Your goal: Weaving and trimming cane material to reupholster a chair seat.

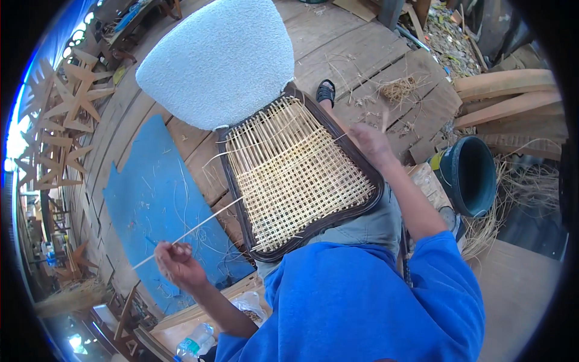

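A chair frame with dark brown edging (381, 181) lies across my lap. Woven cane (301, 187) fills its near part in an open grid, while mostly lengthwise strands run at the far end. My left hand (181, 265) is closed, fingers pinched around a long pale cane strip (208, 221) that reaches the frame's left edge. A small blue tip shows beside those fingers; its kind is unclear. Off the frame's right edge, my right hand (373, 145) is smeared by motion, near a thin strand end. Whether it grips anything is hidden by blur.
A pale blue textured cushioned panel (217, 60) joins the frame's far end. Left lies a blue sheet (157, 205) with cane scraps; wooden star shapes (75, 96) stand beyond. Right are a dark bucket (476, 175), curved timber (506, 84) and loose fibres. A plastic bottle (196, 341) is near my left elbow.
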Available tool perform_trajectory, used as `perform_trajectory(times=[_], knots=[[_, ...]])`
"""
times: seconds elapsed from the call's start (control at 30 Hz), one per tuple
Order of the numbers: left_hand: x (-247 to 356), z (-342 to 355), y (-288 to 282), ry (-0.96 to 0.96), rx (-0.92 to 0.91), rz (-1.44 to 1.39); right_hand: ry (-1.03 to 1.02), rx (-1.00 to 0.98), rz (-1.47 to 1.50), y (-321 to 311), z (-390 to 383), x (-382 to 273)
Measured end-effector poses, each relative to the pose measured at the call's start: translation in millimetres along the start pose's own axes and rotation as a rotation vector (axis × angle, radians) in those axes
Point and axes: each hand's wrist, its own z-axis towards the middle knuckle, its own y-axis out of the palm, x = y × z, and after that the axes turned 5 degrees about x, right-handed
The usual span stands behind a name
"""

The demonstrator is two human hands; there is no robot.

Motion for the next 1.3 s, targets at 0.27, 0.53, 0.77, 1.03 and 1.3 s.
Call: perform_trajectory(times=[0.27,0.53,0.77,1.03,1.3], knots=[[-27.2,18.2,-28.0,-0.116,0.214,0.018,-0.153,0.184,0.013,-31.5,25.5,-38.0],[-16.7,40.2,-64.6,-0.136,0.252,-0.119,-0.348,0.367,-0.818,-111.8,49.0,-103.4],[-68.4,39.6,-70.1,-0.362,0.227,-0.102,-0.189,0.257,-0.95,-125.0,45.0,-106.4],[-107.8,-42.4,67.2,-0.643,-0.419,0.278,0.54,0.125,0.75,27.4,-23.9,-121.2],[-116.5,-92.0,117.4,-0.807,-0.617,0.28,0.563,0.032,0.645,139.2,-84.7,-115.7]])
